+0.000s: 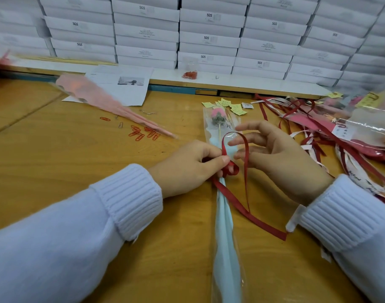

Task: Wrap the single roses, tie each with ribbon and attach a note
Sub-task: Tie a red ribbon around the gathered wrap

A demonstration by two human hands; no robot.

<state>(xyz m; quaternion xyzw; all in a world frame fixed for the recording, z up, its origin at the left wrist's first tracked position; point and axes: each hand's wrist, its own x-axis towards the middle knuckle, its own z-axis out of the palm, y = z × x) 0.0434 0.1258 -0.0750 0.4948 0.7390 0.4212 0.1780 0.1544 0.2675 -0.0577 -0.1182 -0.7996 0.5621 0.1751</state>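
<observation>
Near edge: wrapped rose [226, 237] in a clear sleeve with pale blue paper, its near end between two white cuffs; it lies on the table [78, 162]
Far left: pink wrap [104, 99] lying slantwise; red paper clips [143, 134] scattered just beside its tip; both well apart from the work
Left hand [187, 169]: thumb and forefinger curled, pinching the ribbon [246, 156] where it crosses on the sleeve; other fingers tucked under
Rose axis: runs near to far, bloom at the far end, stem end toward the person; the tie sits partway along, nearer the bloom
Ribbon: dark red; a tall loop stands up from the pinch and arches right; one tail trails to the near right across the table
Right hand [281, 158]: fingers spread and relaxed, gripping nothing; fingertips just right of the loop; cannot tell if one touches it
Key relation: loop lies directly left of the right fingertips, so that hand is the nearer one to catch it; the left hand looks committed to holding the crossing
Far centre: yellow notes [230, 106] beyond the bloom; none on this rose yet
Right: ribbon pile [307, 119] beside wrapped roses
</observation>
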